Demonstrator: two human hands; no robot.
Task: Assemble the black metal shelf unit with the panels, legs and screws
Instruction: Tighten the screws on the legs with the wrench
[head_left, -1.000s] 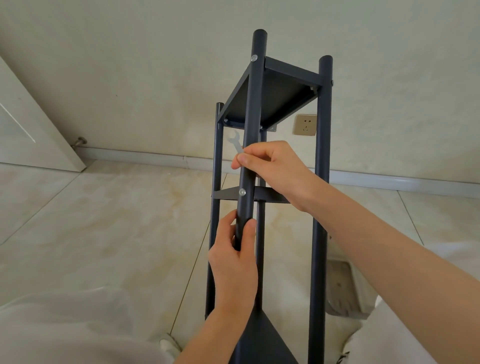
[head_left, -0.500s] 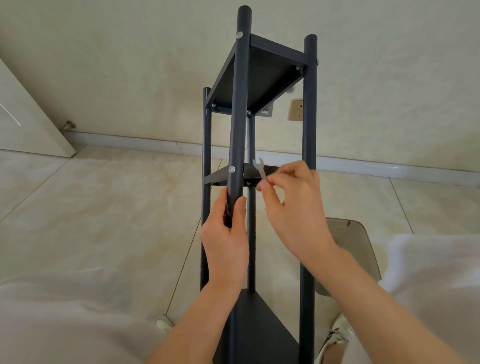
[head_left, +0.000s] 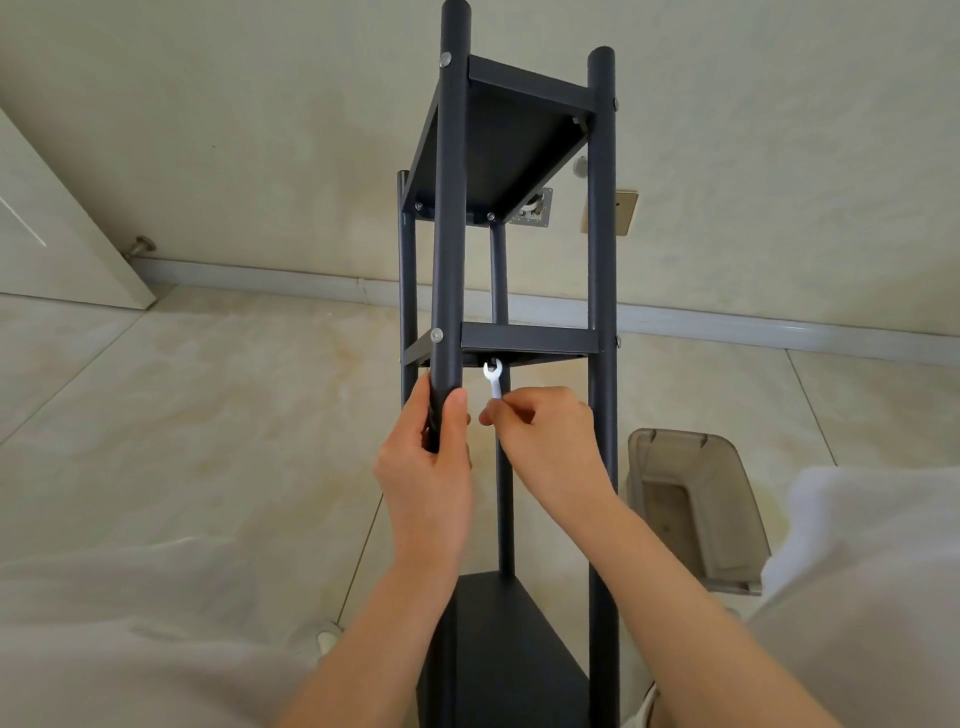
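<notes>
the shelf unit (head_left: 524, 343) stands on the floor, near complete. left hand (head_left: 428, 488) grips the front leg (head_left: 451, 234); right hand (head_left: 545, 441) pinches a small wrench (head_left: 493, 378) under the middle panel (head_left: 530, 339), probably tightening a hidden nut. next: seat the wrench squarely.

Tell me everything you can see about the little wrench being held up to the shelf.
The wrench is small, flat and silvery, apparently thin stamped metal, with an open forked end. It stands nearly upright, fork up, just under the front edge of the middle shelf, seemingly at a fastener that can't be made out. The right hand pinches its lower end, hiding the rest. The left hand grips the front leg beside it.
</notes>
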